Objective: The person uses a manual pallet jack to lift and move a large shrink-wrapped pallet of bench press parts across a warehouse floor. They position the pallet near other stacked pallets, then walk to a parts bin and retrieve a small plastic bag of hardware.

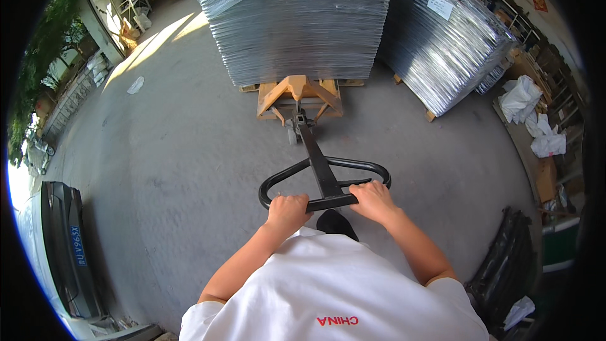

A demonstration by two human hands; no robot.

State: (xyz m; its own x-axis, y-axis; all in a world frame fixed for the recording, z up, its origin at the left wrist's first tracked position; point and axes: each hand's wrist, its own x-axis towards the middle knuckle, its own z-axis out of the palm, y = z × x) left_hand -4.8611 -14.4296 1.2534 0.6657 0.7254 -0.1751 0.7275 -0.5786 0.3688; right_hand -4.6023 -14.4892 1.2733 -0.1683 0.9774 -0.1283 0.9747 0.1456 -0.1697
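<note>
Both the left hand and right hand grip the pallet jack handle, its tiller running straight ahead to the wrapped sheet stack.

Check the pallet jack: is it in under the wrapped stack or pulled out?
In. The yellow pallet jack sits against the wrapped stack, forks hidden under it. Left hand and right hand grip the black handle.
</note>
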